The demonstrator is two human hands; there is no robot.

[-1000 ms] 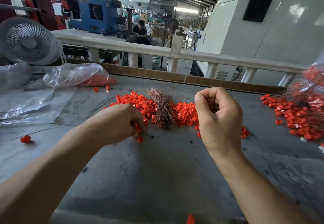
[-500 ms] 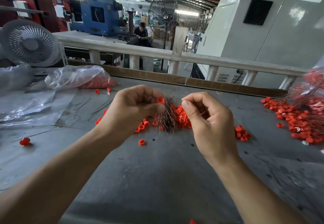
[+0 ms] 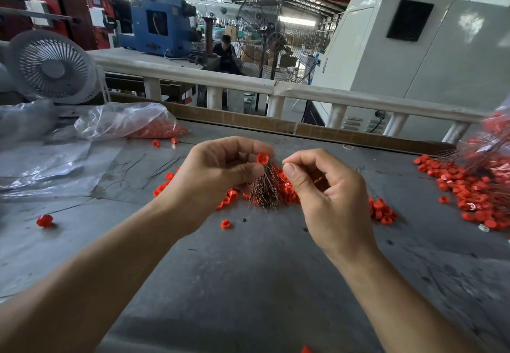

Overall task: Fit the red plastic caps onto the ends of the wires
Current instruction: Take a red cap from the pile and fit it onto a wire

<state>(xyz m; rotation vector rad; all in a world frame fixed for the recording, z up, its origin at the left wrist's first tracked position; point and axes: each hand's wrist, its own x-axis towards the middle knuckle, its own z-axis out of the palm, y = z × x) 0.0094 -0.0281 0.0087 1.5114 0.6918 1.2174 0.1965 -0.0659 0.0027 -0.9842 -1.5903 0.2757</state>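
My left hand (image 3: 220, 176) is raised over the grey table and pinches a red plastic cap (image 3: 262, 158) between thumb and fingers. A few centimetres to its right, my right hand (image 3: 328, 195) pinches a thin wire whose tip points toward the cap. Below and between both hands lies a bundle of thin copper-coloured wires (image 3: 266, 187) on a heap of loose red caps (image 3: 287, 189). Part of that heap is hidden behind my hands.
A second heap of red caps with wires (image 3: 474, 187) lies at the right. A clear bag of caps (image 3: 129, 123) and plastic sheets sit at the left, a white fan (image 3: 52, 66) behind. Single caps (image 3: 225, 224) (image 3: 44, 220) lie on the grey table (image 3: 248, 283).
My left hand rose from the heap with a red cap. My right hand came in toward it, and both hands now meet above the wire bundle.
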